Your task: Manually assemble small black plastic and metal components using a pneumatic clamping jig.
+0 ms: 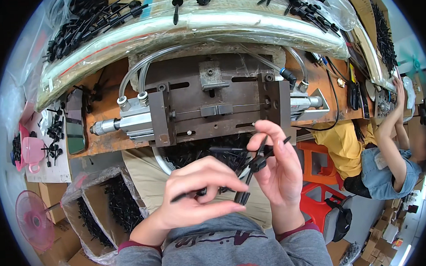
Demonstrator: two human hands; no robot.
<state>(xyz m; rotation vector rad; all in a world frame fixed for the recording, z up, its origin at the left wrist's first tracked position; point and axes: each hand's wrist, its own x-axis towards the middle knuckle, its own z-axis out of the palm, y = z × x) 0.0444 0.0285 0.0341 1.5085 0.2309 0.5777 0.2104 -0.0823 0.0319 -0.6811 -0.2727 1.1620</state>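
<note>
Wooden bench (104, 146), orange-brown, bearing a boxy dark-metal fixture (198, 130) with clear looped tubing (133, 74); round pink fan (34, 220) at left; left hand (191, 181) pinching a smooth black cylindrical piece (243, 197), right hand (284, 177) gripping black stemmed parts (258, 164), before the grey sweatshirt (213, 254).

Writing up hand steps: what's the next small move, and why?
Probably ease the left hand up slightly to line its short black cylinder with the slim black stemmed parts in the right hand: the cylinder sits between thumb and index finger, just below and left of those parts. Whether they touch is unclear.
</note>
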